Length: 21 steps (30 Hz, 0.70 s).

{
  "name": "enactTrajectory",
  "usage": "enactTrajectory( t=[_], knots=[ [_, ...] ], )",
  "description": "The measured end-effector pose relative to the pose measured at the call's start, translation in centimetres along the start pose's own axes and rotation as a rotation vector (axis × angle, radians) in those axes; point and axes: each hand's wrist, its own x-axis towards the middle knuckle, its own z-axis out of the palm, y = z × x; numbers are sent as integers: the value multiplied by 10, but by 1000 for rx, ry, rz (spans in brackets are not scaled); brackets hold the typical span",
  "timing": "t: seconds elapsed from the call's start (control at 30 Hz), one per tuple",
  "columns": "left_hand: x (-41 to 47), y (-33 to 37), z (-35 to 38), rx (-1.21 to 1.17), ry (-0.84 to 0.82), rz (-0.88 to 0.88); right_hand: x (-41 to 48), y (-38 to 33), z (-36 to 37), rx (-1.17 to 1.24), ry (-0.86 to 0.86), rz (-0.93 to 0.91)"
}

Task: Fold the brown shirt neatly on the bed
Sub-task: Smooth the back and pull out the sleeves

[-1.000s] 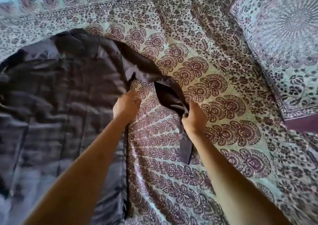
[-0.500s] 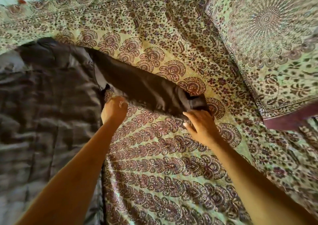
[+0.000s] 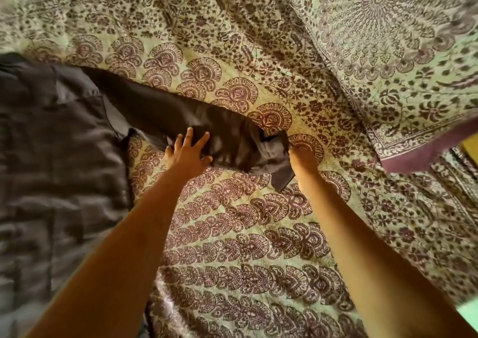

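Note:
The brown shirt [image 3: 57, 141] lies spread flat on the left half of the bed, its body running off the left edge of view. Its right sleeve [image 3: 160, 110] stretches out to the right across the patterned bedsheet [image 3: 245, 247]. My left hand [image 3: 188, 154] lies flat on the sleeve's middle with fingers spread, pressing it down. My right hand [image 3: 302, 156] grips the cuff end of the sleeve, fingers curled under the cloth and mostly hidden.
A large pillow [image 3: 393, 53] in a matching maroon print lies at the upper right, close to the sleeve's end. The bedsheet's maroon border [image 3: 426, 154] shows below the pillow. A yellow patch [image 3: 470, 146] sits at the right edge.
The sleeve has been pulled out straight to the right. My left hand let go of the armpit seam, moved right and now lies flat on the sleeve. My right hand carried the cuff farther right.

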Motion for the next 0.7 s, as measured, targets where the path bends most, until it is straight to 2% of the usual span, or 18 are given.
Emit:
enactTrajectory(
  t=[0.07, 0.2, 0.27, 0.33, 0.4, 0.47, 0.6, 0.63, 0.7],
  knots=[
    [1, 0, -6, 2, -31, -5, -8, 6, 7, -25, 20, -13],
    [2, 2, -17, -10, -101, -16, -28, 7, 30, 67, -2, 127],
    [0, 3, -17, -4, -105, -8, -34, 6, 39, 257, -15, 180],
    [0, 2, -15, -7, -97, -4, -38, 5, 45, 574, -3, 228],
    [0, 1, -13, -14, -80, -10, -41, 11, 46, 689, 68, 216],
    [1, 1, -11, -22, -74, -13, -45, 17, 48, 575, 107, 135],
    [1, 1, -7, -18, -68, -24, -44, 26, 49, 313, -15, -116],
    [2, 1, -7, -20, -68, -28, -42, 27, 47, 230, 24, -189],
    [1, 3, -7, -24, -65, -37, -39, 21, 36, 251, 110, -257]
  ],
)
